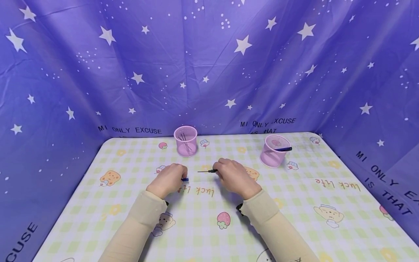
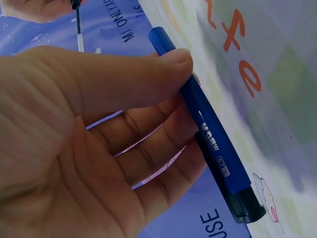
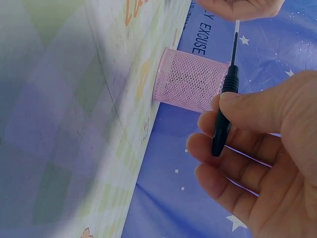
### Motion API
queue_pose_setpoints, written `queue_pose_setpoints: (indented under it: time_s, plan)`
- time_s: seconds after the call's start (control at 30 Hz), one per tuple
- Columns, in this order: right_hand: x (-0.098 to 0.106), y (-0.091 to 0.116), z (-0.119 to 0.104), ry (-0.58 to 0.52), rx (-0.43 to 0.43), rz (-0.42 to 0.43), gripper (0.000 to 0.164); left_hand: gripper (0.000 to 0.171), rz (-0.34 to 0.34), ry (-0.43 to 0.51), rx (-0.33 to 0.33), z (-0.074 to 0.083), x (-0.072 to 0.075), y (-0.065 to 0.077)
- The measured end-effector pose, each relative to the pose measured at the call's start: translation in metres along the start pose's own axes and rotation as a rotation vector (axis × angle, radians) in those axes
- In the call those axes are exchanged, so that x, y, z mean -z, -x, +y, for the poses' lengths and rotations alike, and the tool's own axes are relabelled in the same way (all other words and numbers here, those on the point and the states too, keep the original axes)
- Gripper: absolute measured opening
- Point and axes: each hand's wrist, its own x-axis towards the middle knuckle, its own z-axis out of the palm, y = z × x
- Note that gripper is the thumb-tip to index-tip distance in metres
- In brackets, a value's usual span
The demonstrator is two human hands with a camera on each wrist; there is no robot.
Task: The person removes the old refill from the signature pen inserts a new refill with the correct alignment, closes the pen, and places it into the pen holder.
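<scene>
Between thumb and fingers, my left hand (image 1: 167, 179) pinches a blue pen barrel (image 2: 212, 126) with a dark clip and end cap. In the head view only a short blue end of it shows below the fingers. My right hand (image 1: 235, 178) holds the black grip section (image 3: 228, 85) of a pen, and a thin refill (image 3: 236, 42) sticks out of it toward the left hand. The two pen parts are apart, a short gap between the hands, close over the table.
At the back stands a pink mesh cup (image 1: 179, 147) with several thin refills inside. A second pink mesh cup (image 1: 269, 160), at the back right, has dark blue pens leaning over its rim. A checked cloth (image 1: 203, 236) covers the table; a starry purple curtain (image 1: 209, 98) hangs behind.
</scene>
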Motion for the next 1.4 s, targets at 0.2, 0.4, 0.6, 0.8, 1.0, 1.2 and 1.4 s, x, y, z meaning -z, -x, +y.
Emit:
queue_pose_setpoints:
  time_s: [0.2, 0.4, 0.6, 0.8, 1.0, 1.2, 1.4]
  plan:
    - [0.000, 0.000, 0.000, 0.002, 0.000, 0.001, 0.012, 0.025, -0.011, 0.003, 0.004, -0.002, -0.002, -0.001]
    - [0.000, 0.000, 0.000, -0.002, -0.003, 0.000, 0.012, 0.026, -0.027, -0.005, 0.004, -0.002, -0.004, -0.002]
    - [0.000, 0.000, 0.000, 0.000, -0.002, -0.001, 0.012, 0.026, -0.040, 0.001, 0.014, -0.002, -0.005, -0.002]
    - [0.000, 0.001, 0.000, 0.006, 0.002, 0.004, 0.012, 0.027, -0.048, 0.019, 0.015, -0.003, -0.008, -0.002]
    - [0.000, 0.000, 0.000, 0.008, 0.003, 0.003, 0.011, 0.026, -0.044, 0.014, 0.011, -0.005, -0.011, -0.003]
    - [0.000, 0.000, -0.001, 0.007, 0.003, 0.003, 0.011, 0.025, -0.042, 0.012, 0.005, -0.006, -0.012, -0.003]
    - [-0.001, 0.000, -0.001, 0.012, 0.003, 0.003, 0.011, 0.024, -0.048, 0.021, 0.013, -0.006, -0.013, -0.003]
